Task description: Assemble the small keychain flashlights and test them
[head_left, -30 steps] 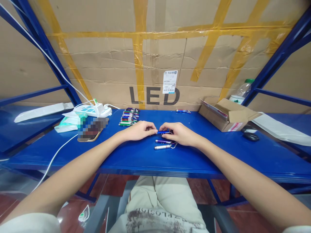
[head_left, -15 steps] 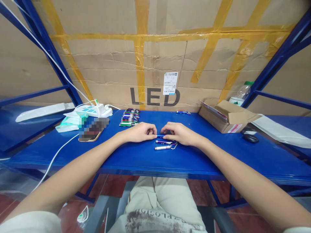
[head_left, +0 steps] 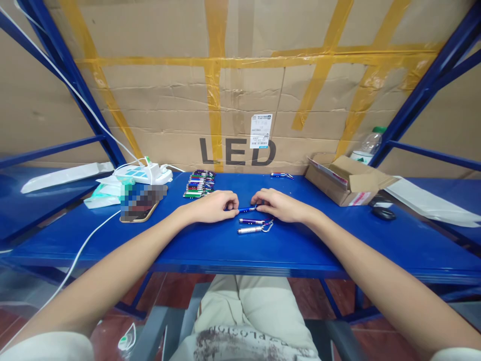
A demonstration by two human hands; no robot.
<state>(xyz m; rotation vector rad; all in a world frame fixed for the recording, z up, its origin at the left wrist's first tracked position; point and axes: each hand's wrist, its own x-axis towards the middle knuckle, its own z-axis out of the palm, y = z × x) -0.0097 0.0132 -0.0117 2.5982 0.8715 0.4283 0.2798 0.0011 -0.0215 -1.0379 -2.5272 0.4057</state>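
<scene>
A small blue keychain flashlight (head_left: 246,209) bridges the gap between my two hands, just above the blue tabletop. My left hand (head_left: 215,206) pinches its left end between thumb and fingers. The fingers of my right hand (head_left: 280,205) close on the other end, by the metal clip. Below it lie a purple keychain flashlight (head_left: 251,221) and a silver one (head_left: 249,230), side by side, with their clips to the right. Beyond my left wrist is a stacked row of several keychain flashlights (head_left: 199,184) in mixed colours.
One red keychain flashlight (head_left: 280,175) lies at the table's back. At right are an opened cardboard box (head_left: 338,183), a black mouse (head_left: 383,213) and a bottle (head_left: 372,143). A phone (head_left: 141,213), a power strip (head_left: 145,174) and a white cable (head_left: 80,245) occupy the left.
My hands have drawn slightly apart, and more of the blue flashlight shows between them, now tilted with its right end higher. The other flashlights lie as before; the view has shifted slightly.
</scene>
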